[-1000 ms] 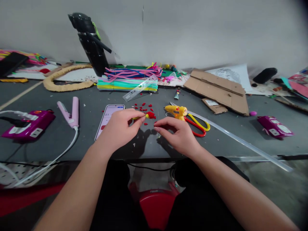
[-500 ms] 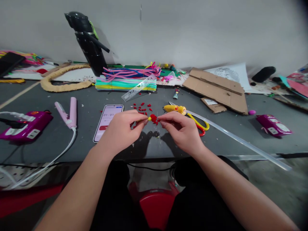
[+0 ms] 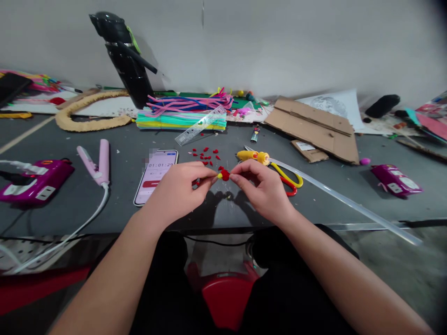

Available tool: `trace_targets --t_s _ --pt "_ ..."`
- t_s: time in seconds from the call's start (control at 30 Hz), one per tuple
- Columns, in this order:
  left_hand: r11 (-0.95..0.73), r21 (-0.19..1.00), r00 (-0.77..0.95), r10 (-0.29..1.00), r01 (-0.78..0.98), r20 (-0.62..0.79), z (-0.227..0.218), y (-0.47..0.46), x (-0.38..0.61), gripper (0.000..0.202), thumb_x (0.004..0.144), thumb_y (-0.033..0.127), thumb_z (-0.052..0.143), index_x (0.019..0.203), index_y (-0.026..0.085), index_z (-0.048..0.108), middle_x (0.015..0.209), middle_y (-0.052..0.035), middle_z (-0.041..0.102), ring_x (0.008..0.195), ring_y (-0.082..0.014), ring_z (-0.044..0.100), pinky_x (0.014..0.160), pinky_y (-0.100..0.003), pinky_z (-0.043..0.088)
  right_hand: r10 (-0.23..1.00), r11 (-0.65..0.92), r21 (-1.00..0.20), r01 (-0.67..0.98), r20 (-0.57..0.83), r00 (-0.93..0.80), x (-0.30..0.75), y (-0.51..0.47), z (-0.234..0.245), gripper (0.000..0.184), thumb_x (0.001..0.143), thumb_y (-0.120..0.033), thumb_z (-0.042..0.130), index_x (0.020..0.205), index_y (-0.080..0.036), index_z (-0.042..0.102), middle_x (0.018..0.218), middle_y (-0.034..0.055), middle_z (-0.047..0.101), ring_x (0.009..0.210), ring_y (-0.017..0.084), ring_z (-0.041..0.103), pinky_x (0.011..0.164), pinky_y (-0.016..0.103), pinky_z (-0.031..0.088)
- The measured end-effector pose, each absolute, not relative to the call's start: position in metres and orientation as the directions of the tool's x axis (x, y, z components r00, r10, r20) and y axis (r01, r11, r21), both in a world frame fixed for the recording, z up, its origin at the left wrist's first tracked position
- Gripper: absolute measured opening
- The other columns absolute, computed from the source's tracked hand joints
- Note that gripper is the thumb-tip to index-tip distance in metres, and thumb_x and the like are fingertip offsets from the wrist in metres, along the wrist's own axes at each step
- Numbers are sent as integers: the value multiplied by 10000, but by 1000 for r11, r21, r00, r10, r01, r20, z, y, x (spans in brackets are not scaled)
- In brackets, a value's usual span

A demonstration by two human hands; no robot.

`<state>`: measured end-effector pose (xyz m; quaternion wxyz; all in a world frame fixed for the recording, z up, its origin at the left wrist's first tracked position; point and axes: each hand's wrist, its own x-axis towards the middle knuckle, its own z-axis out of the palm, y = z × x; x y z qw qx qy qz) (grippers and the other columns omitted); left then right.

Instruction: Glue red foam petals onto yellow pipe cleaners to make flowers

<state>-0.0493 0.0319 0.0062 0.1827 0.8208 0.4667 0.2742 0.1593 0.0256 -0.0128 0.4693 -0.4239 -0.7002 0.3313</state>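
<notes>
Between my fingertips is a small fuzzy craft piece [image 3: 225, 175], red with a yellow tip. My left hand [image 3: 183, 188] is closed in a pinch at the yellow end. My right hand [image 3: 263, 188] has thumb and index finger closed on the red side, and its other fingers are curled. The fingers hide part of the piece. Several small red fuzzy bits [image 3: 206, 156] lie on the grey table [image 3: 216, 218] just beyond it. A phone [image 3: 146, 184] showing a timer lies beside my left hand. Close to my right hand are a yellow glue gun [image 3: 253, 156] and scissors [image 3: 293, 179].
A clear glue stick [image 3: 344, 200] reaches from the glue gun past the table's front edge. Pipe-cleaner bundles [image 3: 181, 121], a ruler [image 3: 200, 125], a lighter [image 3: 255, 135] and cardboard [image 3: 314, 130] lie farther back. A pink hair straightener [image 3: 101, 163] and purple power strip [image 3: 42, 184] stand left.
The craft piece has turned between my fingers, and its red part now looks rounder and more compact. Both hands stay almost in place; the whole view has shifted slightly.
</notes>
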Motion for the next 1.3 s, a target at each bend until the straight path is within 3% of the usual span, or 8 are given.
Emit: trace_targets --t_s 0.4,0.93,1.3 --pt "-512 547 425 858 662 289 7 31 -49 234 912 262 540 958 221 765 920 -27 750 830 -173 666 742 -287 480 899 437 -829 350 393 -193 161 27 -16 125 954 -264 572 919 -192 669 877 30 677 790 149 598 744 314 487" --pt "-514 554 416 857 655 303 6 30 -46 212 908 248 557 940 213 764 891 -27 740 785 -160 648 705 -277 460 885 466 -787 404 422 -198 160 26 -14 129 934 -287 608 880 -185 663 800 20 654 693 130 547 627 285 441" --pt "-523 535 421 852 664 311 5 30 -45 218 908 267 554 940 216 763 888 -32 745 786 -169 653 712 -284 471 862 506 -749 428 459 -215 162 26 -14 143 946 -290 592 899 -201 692 807 26 668 714 147 560 659 305 460"
